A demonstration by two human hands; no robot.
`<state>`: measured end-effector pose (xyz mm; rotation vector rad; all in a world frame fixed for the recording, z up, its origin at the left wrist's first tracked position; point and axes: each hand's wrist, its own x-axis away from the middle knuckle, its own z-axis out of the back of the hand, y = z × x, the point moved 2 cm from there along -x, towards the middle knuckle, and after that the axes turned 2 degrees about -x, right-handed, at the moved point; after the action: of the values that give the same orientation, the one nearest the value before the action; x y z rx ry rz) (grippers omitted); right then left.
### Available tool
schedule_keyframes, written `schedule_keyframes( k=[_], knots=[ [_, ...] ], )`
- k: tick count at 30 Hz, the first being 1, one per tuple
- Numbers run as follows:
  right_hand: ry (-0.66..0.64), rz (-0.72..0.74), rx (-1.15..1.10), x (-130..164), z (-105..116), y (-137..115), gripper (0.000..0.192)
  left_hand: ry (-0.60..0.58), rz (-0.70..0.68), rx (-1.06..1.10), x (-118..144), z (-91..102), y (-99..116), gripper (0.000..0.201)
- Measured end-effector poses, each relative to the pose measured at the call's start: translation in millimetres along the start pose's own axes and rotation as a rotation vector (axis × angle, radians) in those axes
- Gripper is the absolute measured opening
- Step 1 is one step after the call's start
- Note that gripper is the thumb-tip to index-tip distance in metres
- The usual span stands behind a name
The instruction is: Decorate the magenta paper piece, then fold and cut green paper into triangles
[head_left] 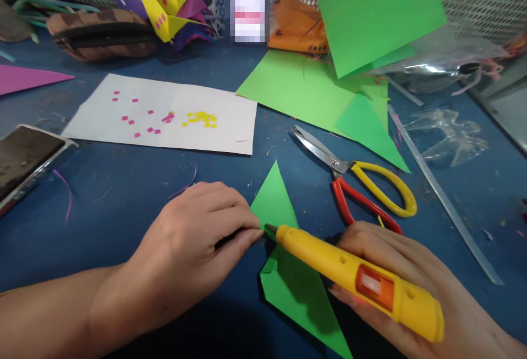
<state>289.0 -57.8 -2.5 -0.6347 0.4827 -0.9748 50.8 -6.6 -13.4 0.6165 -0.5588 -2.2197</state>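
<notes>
The folded paper (288, 271) lies on the table (123, 194) between the left hand (193, 238) and right hand (411, 287). The glue gun (358, 279) crosses over it. Scissors (354, 180) lie just behind the right hand; a sheet (164, 115) with paper bits lies behind the left, a phone (24, 161) at far left.

Left hand (197, 238) palm-down, fingers pinched, right hand (415, 287) curled, gripping

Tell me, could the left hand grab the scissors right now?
Probably yes. The left hand only presses the folded green paper, so it could let go; the scissors lie uncovered on the blue table just past the paper.
</notes>
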Motion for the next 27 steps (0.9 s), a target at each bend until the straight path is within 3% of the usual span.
schedule_keyframes(
  k=[9, 15, 19, 23, 27],
  knots=[
    [0.031, 0.015, -0.022, -1.9, 3.5, -1.6, 0.018, -0.02, 0.126, -0.061, -3.4, -1.6, -0.1, 0.014],
    [0.014, -0.009, -0.002, -2.4, 5.3, -5.6, 0.026, -0.031, 0.143, -0.092, -5.5, -2.4, 0.2, 0.015],
    [0.005, -0.021, 0.014, -0.3, 4.5, -4.0, 0.021, -0.053, 0.131, -0.117, -6.1, -2.9, 1.3, 0.015],
    [0.041, -0.014, 0.039, 1.4, 5.5, -2.8, 0.018, -0.034, 0.039, -0.168, -3.7, -1.5, 2.1, 0.016],
    [0.056, -0.042, 0.05, 0.8, 5.5, -3.3, 0.017, 0.023, -0.201, -0.263, 2.0, 0.8, 4.0, 0.012]
  ],
)
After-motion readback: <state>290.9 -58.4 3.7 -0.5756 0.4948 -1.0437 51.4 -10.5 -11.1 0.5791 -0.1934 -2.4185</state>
